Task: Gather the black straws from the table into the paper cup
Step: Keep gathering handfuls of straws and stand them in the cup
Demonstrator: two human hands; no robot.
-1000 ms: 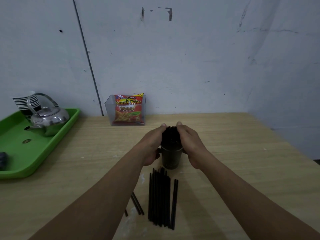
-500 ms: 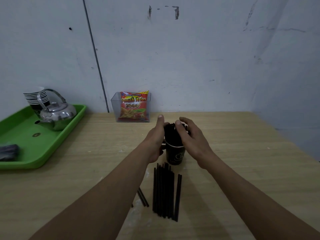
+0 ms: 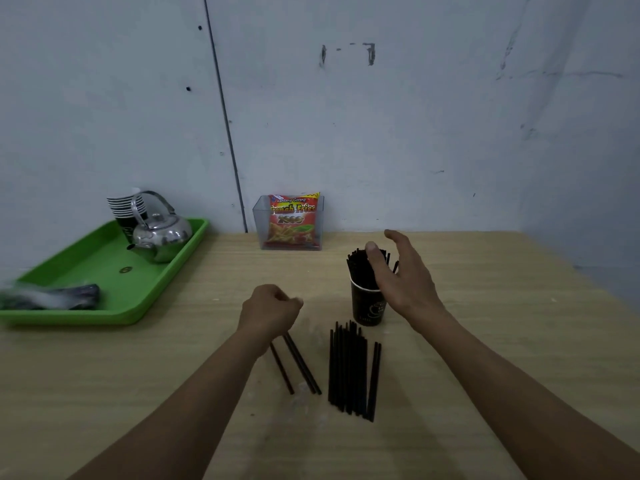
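A dark paper cup (image 3: pixel 367 308) stands upright on the wooden table (image 3: pixel 502 341), packed with black straws (image 3: pixel 358 268) that stick out of its top. My right hand (image 3: pixel 403 277) is spread just right of those straws, its thumb at their tips and its fingers straight. A bundle of several black straws (image 3: pixel 348 372) lies flat in front of the cup. Three more loose straws (image 3: pixel 299 365) lie to its left. My left hand (image 3: pixel 272 310) hovers over their far ends with its fingers curled; I see nothing held in it.
A green tray (image 3: pixel 114 315) at the left carries a steel kettle (image 3: pixel 161 237), a stack of paper cups (image 3: pixel 124 207) and a dark blurred item (image 3: pixel 65 296). A clear box with a snack packet (image 3: pixel 292 223) stands against the back wall.
Both hands have come off the straws in the cup. My left hand moved left and toward me over the loose straws. My right hand opened beside the cup.
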